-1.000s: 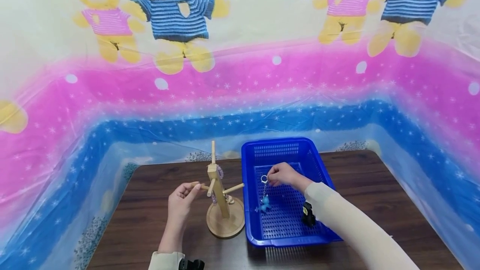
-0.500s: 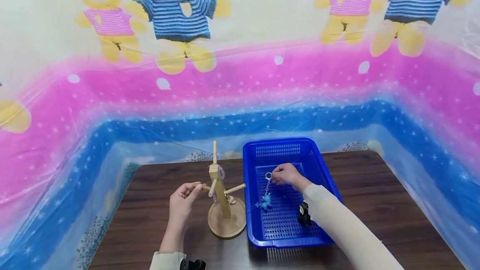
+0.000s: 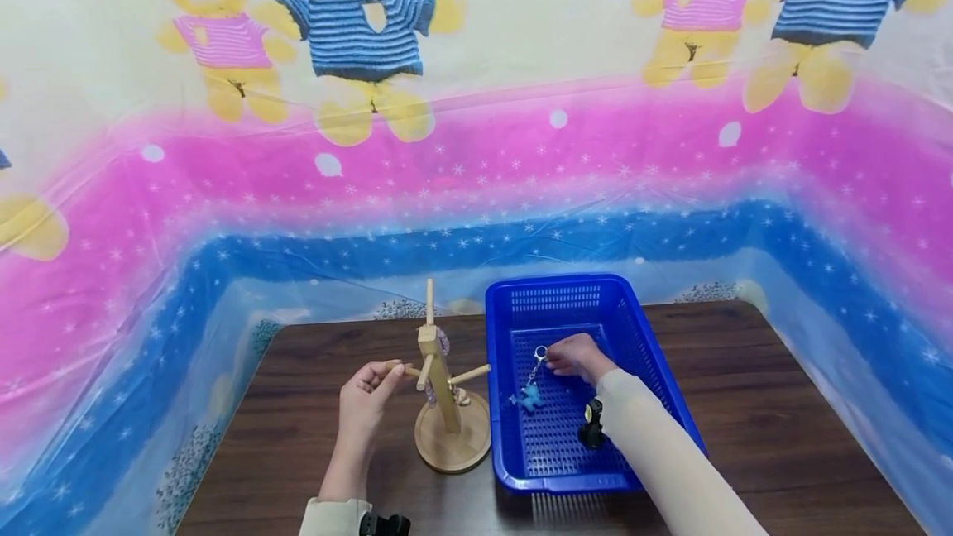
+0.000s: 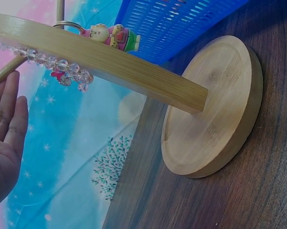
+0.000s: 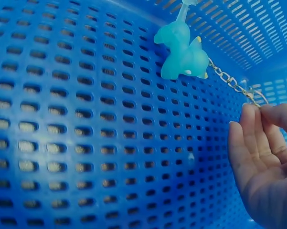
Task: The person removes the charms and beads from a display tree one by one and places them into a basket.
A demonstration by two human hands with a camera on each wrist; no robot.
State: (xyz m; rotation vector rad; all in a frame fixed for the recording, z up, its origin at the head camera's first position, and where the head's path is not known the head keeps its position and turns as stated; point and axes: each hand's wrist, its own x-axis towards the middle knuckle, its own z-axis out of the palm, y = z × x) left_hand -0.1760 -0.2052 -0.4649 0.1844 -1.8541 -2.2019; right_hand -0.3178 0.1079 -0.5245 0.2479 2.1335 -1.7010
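My right hand (image 3: pixel 579 356) pinches a blue animal-figure keychain (image 3: pixel 531 398) near its metal ring, inside the blue basket (image 3: pixel 514 482). In the right wrist view the turquoise figure (image 5: pixel 181 52) is at the end of its chain (image 5: pixel 231 82). I cannot tell whether it touches the basket floor. My left hand (image 3: pixel 365 404) pinches one peg (image 4: pixel 8 71) of a wooden stand (image 3: pixel 445 404). On that stand hang a clear beaded strand (image 4: pixel 55 63) and a pink-and-green figure keychain (image 4: pixel 115 36).
The basket stands just right of the stand's round base (image 3: pixel 454 457), on a dark wooden table (image 3: pixel 275 437). A bear-print sheet (image 3: pixel 476 139) closes off the back and sides. A free peg (image 3: pixel 471 374) points toward the basket.
My right hand has moved slightly right and lower in the basket, and the chain now slants instead of hanging straight. The left hand keeps its grip on the peg. The head view has shifted slightly.
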